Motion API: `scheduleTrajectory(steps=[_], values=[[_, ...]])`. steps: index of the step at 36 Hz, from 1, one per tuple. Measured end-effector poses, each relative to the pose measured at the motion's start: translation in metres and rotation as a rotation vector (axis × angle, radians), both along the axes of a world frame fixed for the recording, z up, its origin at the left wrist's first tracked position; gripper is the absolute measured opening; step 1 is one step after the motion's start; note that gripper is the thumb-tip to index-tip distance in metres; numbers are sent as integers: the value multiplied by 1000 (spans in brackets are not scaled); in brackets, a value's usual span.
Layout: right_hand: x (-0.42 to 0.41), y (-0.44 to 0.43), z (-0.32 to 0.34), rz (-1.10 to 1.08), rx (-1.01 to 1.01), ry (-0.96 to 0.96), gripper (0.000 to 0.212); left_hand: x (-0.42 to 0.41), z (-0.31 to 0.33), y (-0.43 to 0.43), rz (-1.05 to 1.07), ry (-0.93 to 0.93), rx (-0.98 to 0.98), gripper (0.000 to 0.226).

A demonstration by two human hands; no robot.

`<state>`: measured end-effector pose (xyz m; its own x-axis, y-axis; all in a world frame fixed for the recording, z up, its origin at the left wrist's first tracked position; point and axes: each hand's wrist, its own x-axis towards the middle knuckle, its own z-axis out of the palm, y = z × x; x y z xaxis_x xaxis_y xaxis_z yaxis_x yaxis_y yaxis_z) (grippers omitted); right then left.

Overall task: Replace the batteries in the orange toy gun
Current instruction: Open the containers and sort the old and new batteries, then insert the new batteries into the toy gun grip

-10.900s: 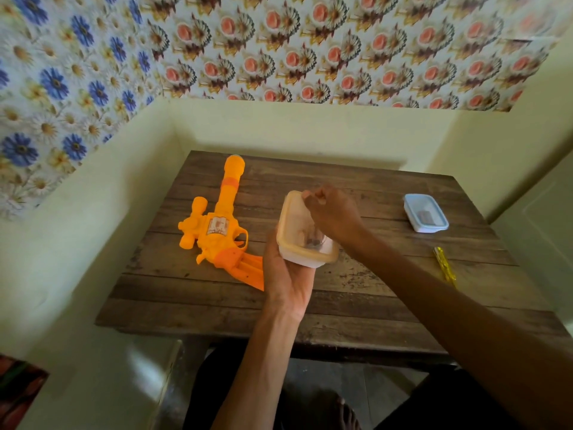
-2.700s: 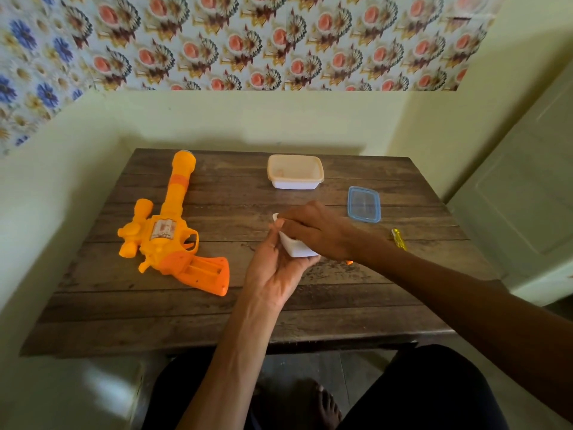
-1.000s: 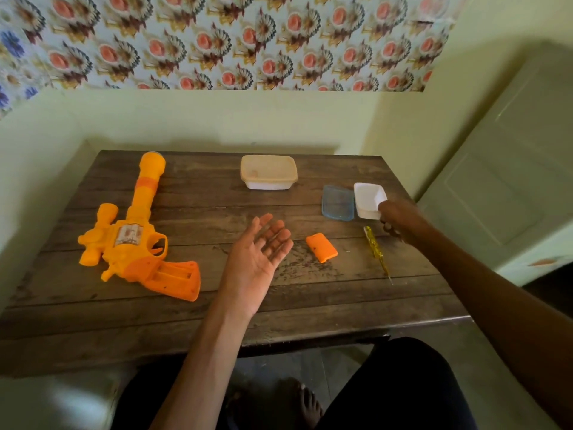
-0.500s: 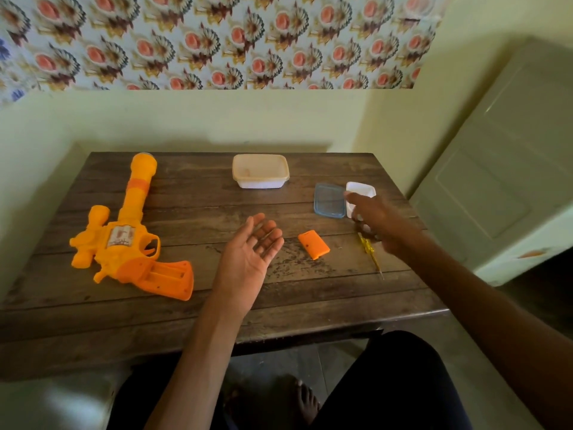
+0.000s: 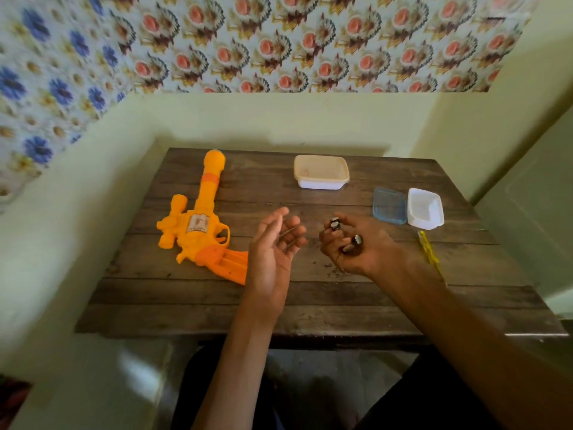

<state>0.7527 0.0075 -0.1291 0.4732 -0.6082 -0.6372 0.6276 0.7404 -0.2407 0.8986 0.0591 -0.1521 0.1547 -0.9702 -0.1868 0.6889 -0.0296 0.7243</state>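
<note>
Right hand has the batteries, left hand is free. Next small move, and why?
Probably tip one battery from the right hand into the left hand. The right hand grips at least two, the left is open, palm-up, close beside it, and the toy gun lies untouched on the table, so loading one at a time looks easier.

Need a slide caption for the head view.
Right hand holds batteries above the wooden table, left hand open, orange toy gun lying at left.

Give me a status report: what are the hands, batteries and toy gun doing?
Left hand open, palm up, empty. Right hand holds batteries. Orange toy gun lies on table, untouched. Nothing blocking it.
</note>
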Motion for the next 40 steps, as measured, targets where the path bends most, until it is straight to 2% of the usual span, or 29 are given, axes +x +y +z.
scheduleTrajectory(steps=[7, 12, 15, 19, 22, 25, 28, 35, 38, 40], values=[[20, -7, -3, 114, -145, -9, 32, 17, 3, 3, 88, -20, -56, 19], [32, -7, 1, 192, -229, 74, 23, 31, 6, 6, 212, -80, -62, 18], [41, -4, 3, 332, -388, 300, 22, 43, 7, 9, 309, -112, -49, 17], [55, 6, 7, 570, -727, 824, 27, 67, 2, 14, 446, -182, 14, 15], [69, 16, 11, 744, -957, 1181, 22, 80, 0, 18, 503, -210, 57, 11], [86, 25, 7, 914, -1272, 1447, 37, 90, -5, 24, 551, -224, 110, 14], [100, 38, 0, 1035, -1412, 1613, 46, 94, -11, 27, 570, -241, 171, 15], [126, 56, -6, 1132, -1529, 1976, 39, 96, -12, 47, 563, -261, 269, 16], [130, 57, 0, 1189, -1609, 2002, 33, 96, -15, 56, 543, -263, 318, 12], [129, 54, 4, 1203, -1623, 1954, 31, 95, -17, 60, 501, -257, 370, 19]])
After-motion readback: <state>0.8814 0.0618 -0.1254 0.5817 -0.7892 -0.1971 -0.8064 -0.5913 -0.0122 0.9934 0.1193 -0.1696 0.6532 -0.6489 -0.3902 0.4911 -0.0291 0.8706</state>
